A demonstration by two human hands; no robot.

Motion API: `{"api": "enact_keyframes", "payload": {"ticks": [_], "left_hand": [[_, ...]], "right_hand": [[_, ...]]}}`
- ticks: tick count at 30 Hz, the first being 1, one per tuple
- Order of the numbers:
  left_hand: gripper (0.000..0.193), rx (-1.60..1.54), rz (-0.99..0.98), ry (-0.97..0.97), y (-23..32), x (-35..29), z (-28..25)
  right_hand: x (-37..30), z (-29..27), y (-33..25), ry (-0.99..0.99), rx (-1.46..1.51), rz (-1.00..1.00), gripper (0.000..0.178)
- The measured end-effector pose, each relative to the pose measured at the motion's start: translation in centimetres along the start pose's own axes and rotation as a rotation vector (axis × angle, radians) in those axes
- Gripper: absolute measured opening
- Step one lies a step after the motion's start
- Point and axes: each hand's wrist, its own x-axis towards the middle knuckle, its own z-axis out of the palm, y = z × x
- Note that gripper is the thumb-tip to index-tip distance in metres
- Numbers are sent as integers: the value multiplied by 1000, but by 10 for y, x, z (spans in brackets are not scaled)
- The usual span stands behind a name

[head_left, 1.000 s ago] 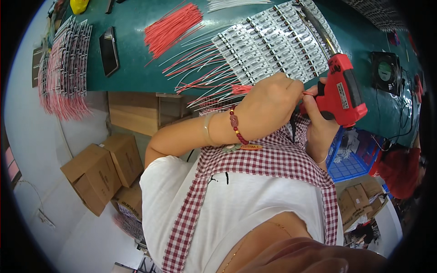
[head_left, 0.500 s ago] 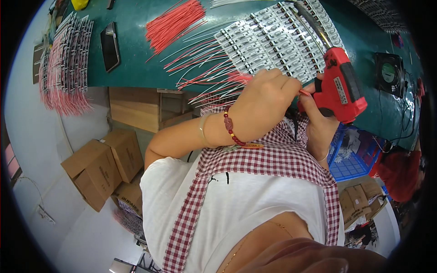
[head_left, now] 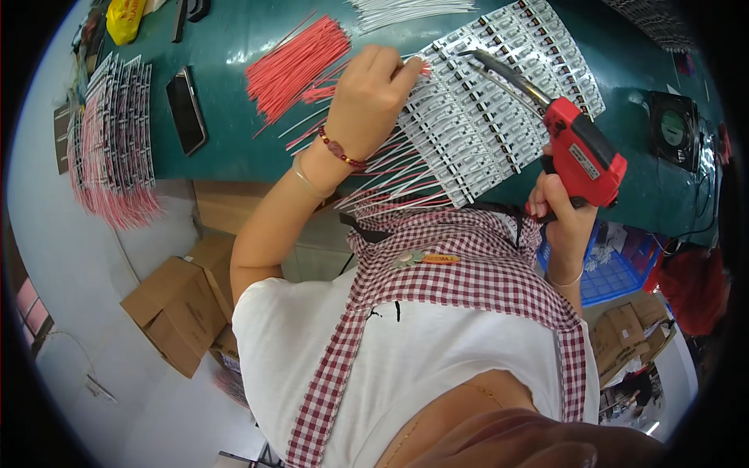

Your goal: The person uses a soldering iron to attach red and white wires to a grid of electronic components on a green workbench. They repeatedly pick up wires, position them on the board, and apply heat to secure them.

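Observation:
My left hand (head_left: 368,100) is closed on a small bundle of red wires (head_left: 318,94); the ends poke out by its fingertips over the upper left of a sheet of small circuit boards (head_left: 499,93). In my right hand (head_left: 568,218) is a red and black soldering gun (head_left: 581,152), gripped by its handle. Its metal nose and a curved feed tube reach over the sheet, the tip above the boards. Red and white wires (head_left: 390,175) trail from the sheet's left edge toward the apron, partly hidden by my left hand and wrist.
Loose red wires (head_left: 296,66) and white wires (head_left: 409,11) lie on the green table. Further left are a phone (head_left: 186,109), wired board sheets (head_left: 113,132) and a yellow bag (head_left: 125,19). A black device (head_left: 672,129) and a blue crate (head_left: 616,269) are at right.
My left hand has moved up and left, away from my right hand, with the red wires. The soldering gun is apart from it, and more of the sheet's lower edge shows.

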Motion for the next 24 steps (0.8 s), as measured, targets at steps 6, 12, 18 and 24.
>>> {"api": "enact_keyframes", "payload": {"ticks": [6, 12, 18, 24], "left_hand": [[27, -83, 5, -25, 8, 6, 4], [29, -141, -34, -42, 17, 3, 4], [29, -185, -37, -61, 17, 6, 0], [29, -240, 12, -43, 13, 7, 3]], "right_hand": [[-8, 8, 1, 99, -89, 66, 15], [-14, 5, -1, 140, -196, 84, 21], [-15, 5, 0, 156, -283, 8, 25], [-21, -4, -6, 152, -243, 159, 29]]}}
